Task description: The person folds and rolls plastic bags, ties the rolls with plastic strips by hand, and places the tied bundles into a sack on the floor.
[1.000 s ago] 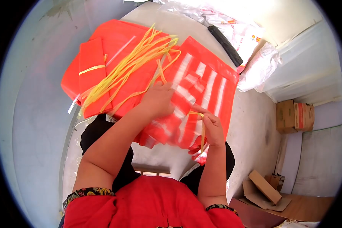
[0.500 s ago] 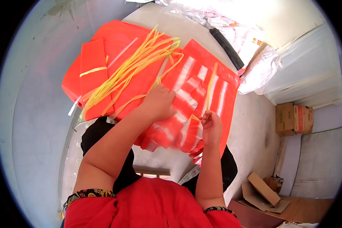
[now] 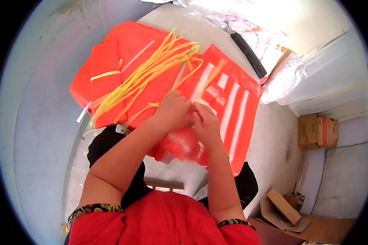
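Note:
A bundle of red-and-white striped plastic bags [image 3: 183,147] lies gathered over my lap, its lower end crumpled and blurred. My left hand [image 3: 173,111] is closed around the bunched bags from the left side. Close beside it, almost touching, my right hand [image 3: 207,124] pinches a yellow plastic strip [image 3: 208,81] that sticks up from the fingers over the stripes. The fingertips of both hands partly hide where the strip meets the bundle. A flat striped stack [image 3: 243,110] spreads out to the right. Left of my hands lie loose yellow strips [image 3: 145,73] on plain red plastic sheets [image 3: 129,36].
A folded red piece [image 3: 104,61] bound with a yellow tie lies at the left. Behind the stack are a black roll [image 3: 248,55] and white printed sacks [image 3: 270,41]. Cardboard boxes [image 3: 308,131] stand at the right, with an opened carton [image 3: 284,208] below.
My right hand has moved left and up to my left hand, bringing the yellow strip across the bundle. The left hand stays nearly in place.

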A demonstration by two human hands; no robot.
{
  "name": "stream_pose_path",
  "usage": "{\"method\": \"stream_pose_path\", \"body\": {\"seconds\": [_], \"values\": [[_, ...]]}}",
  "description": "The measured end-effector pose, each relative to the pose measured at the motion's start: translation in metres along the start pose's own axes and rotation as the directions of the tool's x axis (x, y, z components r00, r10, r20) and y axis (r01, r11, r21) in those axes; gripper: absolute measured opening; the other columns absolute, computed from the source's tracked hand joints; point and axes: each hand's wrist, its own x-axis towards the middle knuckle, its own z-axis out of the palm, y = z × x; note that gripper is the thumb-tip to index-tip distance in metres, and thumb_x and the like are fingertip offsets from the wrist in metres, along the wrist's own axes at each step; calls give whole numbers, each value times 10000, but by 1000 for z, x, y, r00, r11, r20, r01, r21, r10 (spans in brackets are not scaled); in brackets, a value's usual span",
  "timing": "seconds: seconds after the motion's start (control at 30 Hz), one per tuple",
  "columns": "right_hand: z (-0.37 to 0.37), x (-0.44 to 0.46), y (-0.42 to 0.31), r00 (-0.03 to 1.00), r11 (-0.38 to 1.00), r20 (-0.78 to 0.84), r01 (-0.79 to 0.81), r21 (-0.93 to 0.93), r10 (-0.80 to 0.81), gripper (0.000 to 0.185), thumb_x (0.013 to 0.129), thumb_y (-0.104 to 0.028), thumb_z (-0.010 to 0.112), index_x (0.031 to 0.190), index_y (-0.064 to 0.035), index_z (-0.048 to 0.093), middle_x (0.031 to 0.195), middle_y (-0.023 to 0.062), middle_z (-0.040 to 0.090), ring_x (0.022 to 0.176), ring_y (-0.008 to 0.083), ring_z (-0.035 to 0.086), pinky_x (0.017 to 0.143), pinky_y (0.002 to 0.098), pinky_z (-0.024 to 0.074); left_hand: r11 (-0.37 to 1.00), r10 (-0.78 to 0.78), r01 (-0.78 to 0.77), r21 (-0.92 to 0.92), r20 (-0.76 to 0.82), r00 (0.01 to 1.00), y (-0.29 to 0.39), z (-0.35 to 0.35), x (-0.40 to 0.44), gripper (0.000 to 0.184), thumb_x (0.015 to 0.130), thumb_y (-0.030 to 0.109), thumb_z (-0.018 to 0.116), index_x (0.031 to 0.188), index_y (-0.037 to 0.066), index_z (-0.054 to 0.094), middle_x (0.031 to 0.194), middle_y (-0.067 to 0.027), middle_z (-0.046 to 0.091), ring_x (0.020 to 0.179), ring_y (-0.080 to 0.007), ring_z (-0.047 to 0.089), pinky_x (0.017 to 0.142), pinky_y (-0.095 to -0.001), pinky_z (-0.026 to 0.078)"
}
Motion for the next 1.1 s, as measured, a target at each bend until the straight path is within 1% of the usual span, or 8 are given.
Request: {"method": "stream_pose_path", "body": {"seconds": [0.13,0.33,0.57,0.73,0.8,0.93,1.03,1.1], "values": [[13,4,9,995,996,-52,-80,27,82,302,1008,-65,608,1293,14,666,1224,200,699,1129,357,677,973,410,546,1000,-12,12,-29,5,1000,0,-1,-1,327,804,370,804,856,70,684,864,-119,704,890,-333,645,890,-445,505],[13,1,19,986,983,-31,-161,88,164,284,999,-73,635,1266,13,677,1177,187,707,1087,344,685,946,397,548,975,-167,194,-108,220,961,-17,-13,-1,253,925,304,713,910,55,668,894,-169,713,927,-394,682,824,-499,530],[14,2,16,985,982,14,-175,67,175,302,983,-108,678,1274,-26,687,1176,146,713,1046,297,697,909,370,555,945,-149,219,-244,277,949,-22,-32,-2,215,961,258,686,1051,64,707,953,-170,737,913,-351,707,789,-457,551],[14,5,-3,955,955,82,-291,62,286,309,983,-132,686,1282,-55,689,1116,113,716,984,266,701,866,365,557,702,-162,284,-652,243,956,-11,-54,-2,274,939,153,696,1199,75,732,978,-104,765,886,-230,714,820,-353,551],[18,6,-6,947,944,54,-321,76,317,268,1004,-140,663,1258,-58,690,1075,110,713,960,251,700,852,362,554,537,-71,222,-814,219,973,-6,-51,0,292,929,123,703,1213,64,730,996,-85,762,895,-211,701,839,-352,549],[24,5,17,927,861,58,-367,352,371,189,1053,-148,601,1184,-35,679,1061,107,716,963,213,693,854,350,546,320,-175,51,-946,-6,985,10,-50,5,296,925,90,707,1216,41,729,1029,-75,749,908,-216,678,860,-369,550],[19,6,22,936,829,73,-338,445,343,173,1067,-139,575,1152,-15,662,1097,113,718,993,191,687,876,336,542,647,-63,72,-759,41,997,1,-31,7,298,931,81,703,1224,28,714,1034,-121,742,908,-249,684,861,-371,552],[16,6,20,955,783,55,-273,559,293,173,1065,-126,569,1154,-3,652,1108,113,712,1009,182,680,893,328,542,735,-6,43,-677,58,998,-3,-14,12,252,943,94,699,1181,17,722,1009,-144,730,896,-278,683,839,-379,549]]}}
